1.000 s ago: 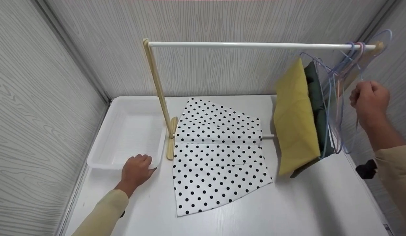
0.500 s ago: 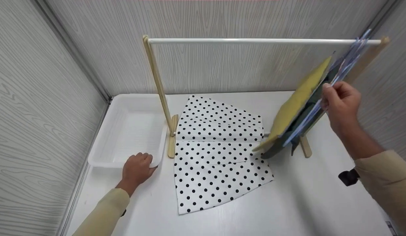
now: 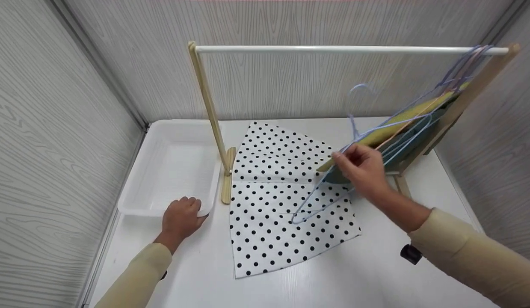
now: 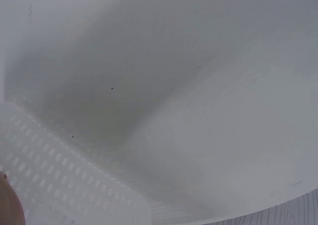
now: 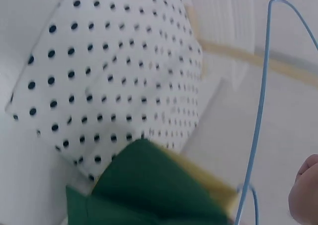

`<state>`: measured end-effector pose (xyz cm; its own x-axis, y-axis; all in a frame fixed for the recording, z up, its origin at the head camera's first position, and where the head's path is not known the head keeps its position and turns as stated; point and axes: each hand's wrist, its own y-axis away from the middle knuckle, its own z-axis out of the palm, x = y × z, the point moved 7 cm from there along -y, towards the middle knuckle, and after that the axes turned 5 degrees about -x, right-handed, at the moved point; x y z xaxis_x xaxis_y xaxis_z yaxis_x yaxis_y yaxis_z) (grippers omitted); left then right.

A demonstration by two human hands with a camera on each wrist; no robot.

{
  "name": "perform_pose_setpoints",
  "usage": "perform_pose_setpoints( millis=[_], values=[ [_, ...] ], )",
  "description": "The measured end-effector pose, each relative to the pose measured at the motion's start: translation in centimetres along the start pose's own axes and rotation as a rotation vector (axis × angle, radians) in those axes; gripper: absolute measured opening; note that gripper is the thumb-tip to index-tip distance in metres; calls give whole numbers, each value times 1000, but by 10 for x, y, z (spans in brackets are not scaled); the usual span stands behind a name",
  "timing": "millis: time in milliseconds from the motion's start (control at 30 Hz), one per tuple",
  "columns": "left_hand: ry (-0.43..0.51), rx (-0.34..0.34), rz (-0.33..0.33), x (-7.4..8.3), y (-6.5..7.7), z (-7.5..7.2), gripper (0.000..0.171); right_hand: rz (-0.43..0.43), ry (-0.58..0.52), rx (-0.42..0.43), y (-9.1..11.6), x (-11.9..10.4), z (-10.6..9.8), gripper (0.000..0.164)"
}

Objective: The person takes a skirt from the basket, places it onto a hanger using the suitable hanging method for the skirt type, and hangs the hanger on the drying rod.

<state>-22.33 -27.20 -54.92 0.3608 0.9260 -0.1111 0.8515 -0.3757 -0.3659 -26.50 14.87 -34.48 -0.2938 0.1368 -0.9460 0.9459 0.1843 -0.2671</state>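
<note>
In the head view, my left hand (image 3: 182, 216) grips the near rim of a white plastic basket (image 3: 138, 212) at the left. My right hand (image 3: 366, 169) pinches a light blue clothes hanger (image 3: 385, 126), which is off the rail and tilted above a white cloth with black dots (image 3: 286, 244). The dotted cloth lies spread on the table. The right wrist view shows the thin blue hanger (image 5: 258, 111) beside my thumb (image 5: 305, 190). Only a bit of my left hand (image 4: 10, 205) appears in the left wrist view, against the basket's slotted wall (image 4: 74, 185).
A clothes rack with a white rail (image 3: 316, 49) and wooden posts stands on the white table (image 3: 316, 286). Several hangers (image 3: 459, 70), a yellow cloth (image 3: 408, 117) and a dark green cloth (image 3: 425, 128) hang at its right end. Grained panels (image 3: 282, 85) close in the sides.
My right hand has moved left from the rack's right end, bringing the blue hanger off the rail. The hanging cloths swung and shifted toward the right post. My left hand stays on the basket rim.
</note>
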Motion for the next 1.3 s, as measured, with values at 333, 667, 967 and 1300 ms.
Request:
perform_pose_setpoints(
  millis=[333,667,967,1300],
  values=[
    [8,53,3,-1,2,-3,30,14,150,-269,17,16,98,10],
    [23,26,6,8,-8,3,30,84,170,-442,38,31,149,12],
    [21,22,-1,8,-4,2,29,108,116,-553,59,49,162,15],
    [17,30,-22,0,2,-2,31,279,361,-216,41,119,109,29]
  ],
)
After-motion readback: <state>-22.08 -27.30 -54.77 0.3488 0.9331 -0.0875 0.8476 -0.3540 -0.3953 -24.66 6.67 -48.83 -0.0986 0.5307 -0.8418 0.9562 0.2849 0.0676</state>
